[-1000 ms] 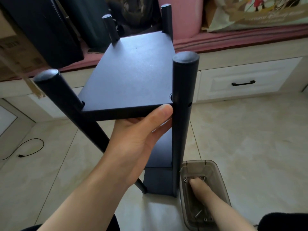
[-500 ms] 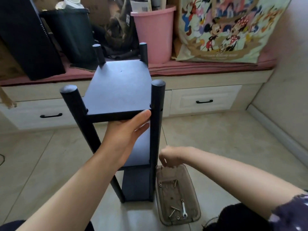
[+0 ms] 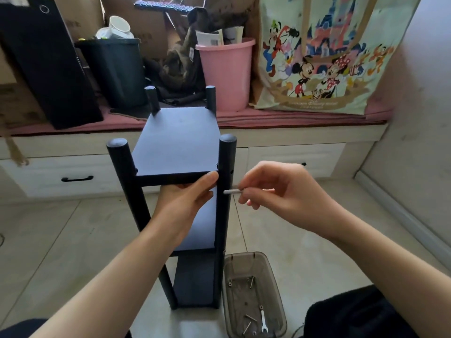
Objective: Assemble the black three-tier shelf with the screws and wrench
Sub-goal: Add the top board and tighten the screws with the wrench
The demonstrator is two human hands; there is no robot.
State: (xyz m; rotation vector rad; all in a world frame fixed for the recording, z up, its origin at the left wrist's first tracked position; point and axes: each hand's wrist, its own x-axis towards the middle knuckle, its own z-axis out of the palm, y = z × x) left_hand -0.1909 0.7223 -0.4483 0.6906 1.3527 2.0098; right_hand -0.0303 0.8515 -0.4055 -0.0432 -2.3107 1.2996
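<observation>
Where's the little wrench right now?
The wrench lies in the clear plastic tray on the floor, lower right of the head view, among loose screws, just right of the shelf's foot.

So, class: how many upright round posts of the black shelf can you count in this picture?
4: near left post, near right post beside the left hand, far left post and far right post by the bench.

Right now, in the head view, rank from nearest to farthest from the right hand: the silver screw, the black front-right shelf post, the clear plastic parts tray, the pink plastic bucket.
1. Silver screw: pinched in the right hand's fingers.
2. Black front-right shelf post: just left of the screw tip.
3. Clear plastic parts tray: below, on the floor.
4. Pink plastic bucket: up on the bench behind.
</observation>
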